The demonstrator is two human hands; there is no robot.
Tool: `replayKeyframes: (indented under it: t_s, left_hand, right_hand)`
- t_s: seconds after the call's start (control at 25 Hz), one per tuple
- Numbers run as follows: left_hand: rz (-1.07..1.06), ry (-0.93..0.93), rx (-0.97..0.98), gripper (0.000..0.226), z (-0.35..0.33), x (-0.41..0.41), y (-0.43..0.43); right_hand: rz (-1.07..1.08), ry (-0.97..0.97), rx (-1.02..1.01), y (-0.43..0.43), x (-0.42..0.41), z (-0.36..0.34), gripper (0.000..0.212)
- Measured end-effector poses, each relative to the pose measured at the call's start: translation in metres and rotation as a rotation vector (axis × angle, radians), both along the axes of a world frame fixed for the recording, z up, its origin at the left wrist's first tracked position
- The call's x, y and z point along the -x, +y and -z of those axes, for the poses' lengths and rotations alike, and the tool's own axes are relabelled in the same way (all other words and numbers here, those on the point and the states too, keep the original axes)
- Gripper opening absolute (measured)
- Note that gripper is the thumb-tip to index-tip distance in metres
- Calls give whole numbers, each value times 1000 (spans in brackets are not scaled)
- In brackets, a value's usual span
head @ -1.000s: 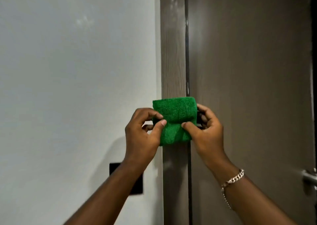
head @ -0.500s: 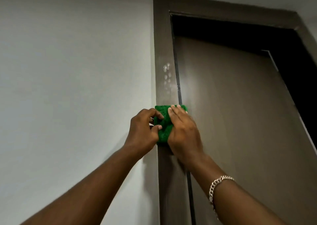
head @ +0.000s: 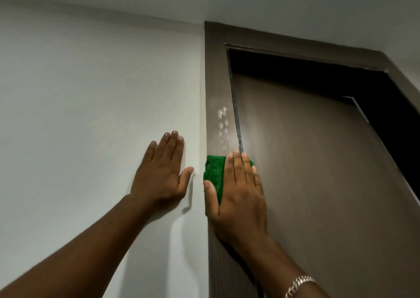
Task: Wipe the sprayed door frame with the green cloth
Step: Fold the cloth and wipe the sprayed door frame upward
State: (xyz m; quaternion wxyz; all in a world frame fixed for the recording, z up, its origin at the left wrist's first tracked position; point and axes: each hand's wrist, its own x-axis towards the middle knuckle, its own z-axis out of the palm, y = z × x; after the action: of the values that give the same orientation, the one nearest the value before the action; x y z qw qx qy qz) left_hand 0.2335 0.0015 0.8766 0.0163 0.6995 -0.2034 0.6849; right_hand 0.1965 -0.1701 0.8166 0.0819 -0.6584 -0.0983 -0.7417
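While the right hand [head: 238,191] lies flat with its fingers straight and close together, it presses the green cloth [head: 214,175] against the door frame [head: 214,77], pinning it under the palm rather than gripping it. Only the left part of the cloth shows, a nubby, thick-piled fabric folded to a rounded edge, with a sliver of green past the little finger; the rest is hidden beneath the hand. It sits on the vertical strip of the frame, about midway up the visible length and overlapping the seam with the door [head: 306,161]. Just above it, a cluster of pale spray droplets [head: 222,121] beads on the frame's finely ribbed, dark brown wood-grain surface. The left hand [head: 162,175] is spread open, holding nothing, its palm flat on the smooth matt white wall [head: 91,93] just beside the frame's left edge. A chunky metal link bracelet [head: 298,285] circles the right wrist, cut off by the bottom edge. The door's upper right corner stands against a dark gap whose contents cannot be made out.
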Motion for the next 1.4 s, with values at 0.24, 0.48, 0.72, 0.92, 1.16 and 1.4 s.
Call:
replayKeyframes:
  t_s: [0.24, 0.48, 0.72, 0.92, 1.16, 1.4]
  left_hand:
    - [-28, -25, 12, 76, -23, -4, 1]
    - [-26, -16, 17, 78, -44, -3, 0]
    - [-30, 2, 13, 79, -54, -2, -1]
    - [-20, 13, -5, 77, -53, 2, -1]
    - [-22, 26, -17, 77, -52, 1, 2]
    - [-60, 9, -70, 81, -65, -1, 1]
  right_hand:
    - [49, 25, 66, -4, -1, -3, 75]
    - [56, 53, 146, -5, 1, -14, 76]
    - [51, 48, 66, 5, 4, -37, 79]
    - [61, 94, 32, -5, 6, -33, 78]
    - [109, 138, 88, -2, 11, -27, 79]
    - [61, 126, -1, 8, 11, -61, 83]
